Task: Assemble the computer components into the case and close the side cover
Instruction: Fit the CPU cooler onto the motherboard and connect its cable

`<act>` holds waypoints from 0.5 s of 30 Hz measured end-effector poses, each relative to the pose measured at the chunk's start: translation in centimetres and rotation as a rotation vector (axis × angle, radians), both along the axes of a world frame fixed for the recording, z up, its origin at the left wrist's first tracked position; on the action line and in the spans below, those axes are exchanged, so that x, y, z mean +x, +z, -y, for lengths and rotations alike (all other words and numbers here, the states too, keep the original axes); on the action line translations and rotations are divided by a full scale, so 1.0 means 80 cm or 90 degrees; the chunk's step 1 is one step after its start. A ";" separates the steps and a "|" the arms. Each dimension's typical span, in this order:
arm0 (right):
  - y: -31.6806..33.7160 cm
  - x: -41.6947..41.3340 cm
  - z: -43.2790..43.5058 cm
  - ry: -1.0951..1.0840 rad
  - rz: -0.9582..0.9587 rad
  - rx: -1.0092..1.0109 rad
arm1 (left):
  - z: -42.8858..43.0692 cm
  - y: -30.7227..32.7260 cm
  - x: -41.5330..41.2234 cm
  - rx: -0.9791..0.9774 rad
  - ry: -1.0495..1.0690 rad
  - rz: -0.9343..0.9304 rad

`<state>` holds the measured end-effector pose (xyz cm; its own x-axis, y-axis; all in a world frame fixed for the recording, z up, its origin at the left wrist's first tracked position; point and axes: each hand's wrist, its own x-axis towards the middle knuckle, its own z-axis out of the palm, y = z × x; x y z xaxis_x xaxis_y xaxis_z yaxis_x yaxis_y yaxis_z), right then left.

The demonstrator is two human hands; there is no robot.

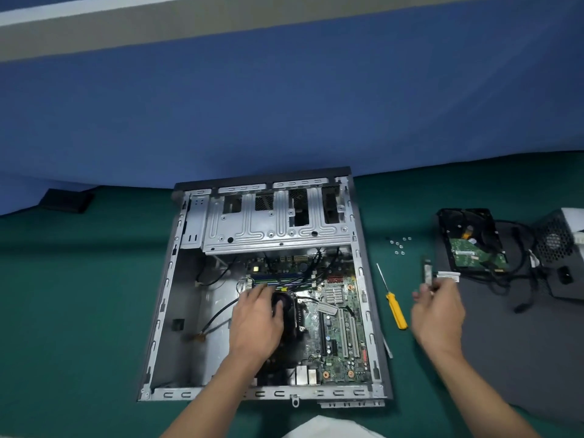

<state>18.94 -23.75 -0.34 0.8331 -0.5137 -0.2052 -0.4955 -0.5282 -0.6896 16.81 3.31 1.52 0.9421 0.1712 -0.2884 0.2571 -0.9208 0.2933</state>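
My left hand (pixel 257 314) grips the black fan (pixel 289 311) inside the open case (pixel 177 279) at the tabletop's far edge. My right hand (pixel 437 306) pinches a thin card (pixel 427 271) beside the case. It looks light, stiff and fragile, so I'd hold its edges.

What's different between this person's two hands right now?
Place: the left hand is inside the open case; the right hand is outside it, above the green mat, right of the yellow screwdriver.
Hold: the left hand grips the black cooler on the motherboard; the right hand pinches a narrow dark part, held upright.
Shared: both are bare, and each holds something.
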 end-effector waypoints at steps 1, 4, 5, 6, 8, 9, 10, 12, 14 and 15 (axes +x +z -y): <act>0.020 -0.004 -0.009 0.036 0.063 0.004 | -0.008 -0.001 0.005 -0.001 -0.001 0.014; 0.076 -0.019 -0.051 0.268 0.161 -0.025 | -0.037 -0.006 0.023 0.008 -0.049 0.005; 0.087 -0.023 -0.068 0.362 0.131 -0.011 | -0.045 -0.009 0.029 0.007 -0.087 -0.020; 0.092 -0.024 -0.085 0.451 0.075 0.005 | -0.052 -0.013 0.034 0.006 -0.129 -0.053; 0.088 -0.020 -0.118 0.600 -0.041 -0.050 | -0.062 -0.020 0.043 0.010 -0.196 -0.116; 0.083 -0.013 -0.132 0.644 -0.072 -0.114 | -0.066 -0.024 0.045 0.011 -0.216 -0.133; 0.078 -0.002 -0.146 0.662 -0.089 -0.172 | -0.070 -0.027 0.047 0.013 -0.230 -0.142; 0.065 0.023 -0.167 0.661 -0.113 -0.244 | -0.077 -0.031 0.048 0.023 -0.235 -0.149; 0.052 0.051 -0.182 0.655 -0.135 -0.260 | -0.081 -0.032 0.050 0.015 -0.201 -0.142; 0.045 0.064 -0.187 0.655 -0.148 -0.258 | -0.083 -0.031 0.051 0.003 -0.177 -0.133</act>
<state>24.05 -8.78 3.25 0.8621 0.3297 -0.3849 0.2096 -0.9234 -0.3216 20.89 9.95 -0.96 0.8737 -0.0826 -0.4795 0.0496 -0.9653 0.2566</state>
